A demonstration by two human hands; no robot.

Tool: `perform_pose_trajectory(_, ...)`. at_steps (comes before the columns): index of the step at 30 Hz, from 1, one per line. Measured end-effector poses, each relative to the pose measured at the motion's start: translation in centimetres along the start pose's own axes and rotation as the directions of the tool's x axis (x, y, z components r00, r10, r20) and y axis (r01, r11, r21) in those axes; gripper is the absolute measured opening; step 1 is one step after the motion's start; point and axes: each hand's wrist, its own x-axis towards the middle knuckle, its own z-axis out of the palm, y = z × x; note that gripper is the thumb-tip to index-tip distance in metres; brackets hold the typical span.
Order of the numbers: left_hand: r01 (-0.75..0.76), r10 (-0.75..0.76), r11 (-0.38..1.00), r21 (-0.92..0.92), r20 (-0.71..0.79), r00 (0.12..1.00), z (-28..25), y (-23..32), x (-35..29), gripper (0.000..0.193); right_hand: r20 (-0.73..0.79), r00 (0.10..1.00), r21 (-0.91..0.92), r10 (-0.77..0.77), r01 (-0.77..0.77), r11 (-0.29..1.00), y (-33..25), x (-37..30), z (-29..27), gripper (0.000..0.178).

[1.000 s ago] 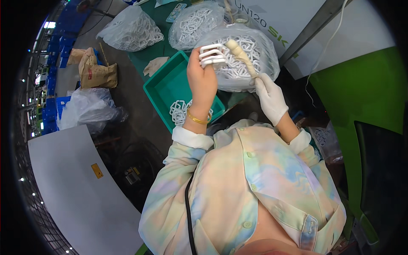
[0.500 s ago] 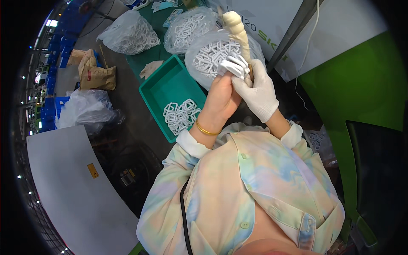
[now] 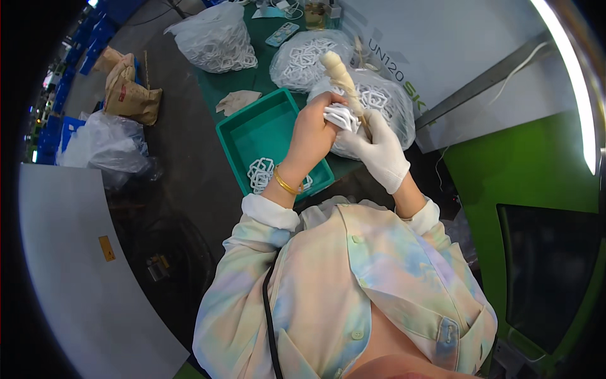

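Observation:
My left hand, bare with a gold bangle at the wrist, is closed around a small stack of white plastic link-shaped frames. My right hand wears a white knit glove and grips a slim tool; its thick cream-wrapped end points up and away. The gloved thumb lies against the stack, and the tool's lower part is mostly hidden by the glove. Below my left forearm, a green tray holds loose white frames, partly covered by my wrist.
Clear bags of white frames stand on the green table: one far left, one in the middle, one beyond my right hand. A beige cloth lies by the tray. A green-and-white machine borders the right.
My left hand has come up beside the stack, its fingers now reaching over the far side. The hands have spread slightly, still holding the stack and tool. The whole view has shifted.

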Motion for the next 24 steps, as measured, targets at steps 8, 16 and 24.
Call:
perform_pose_trajectory(8,0.434,-0.329,0.444,-0.784,0.308,0.893,-3.5,-3.7,-0.1,0.020,-0.009,0.988,-0.167,-0.157,0.153,0.974,1.3,-1.0,1.9,0.018)
perform_pose_trajectory(16,0.532,-0.239,-0.574,-0.622,0.749,0.618,-3.6,-4.0,-0.3,0.026,-0.152,0.973,-0.428,-0.175,0.095,0.899,1.3,-2.3,4.3,0.013)
perform_pose_trajectory(24,0.549,0.057,-0.673,-0.496,0.705,0.707,-3.4,-4.8,-0.6,0.023,-0.296,0.942,-0.263,-0.155,0.076,0.962,-0.2,-2.4,5.7,0.017)
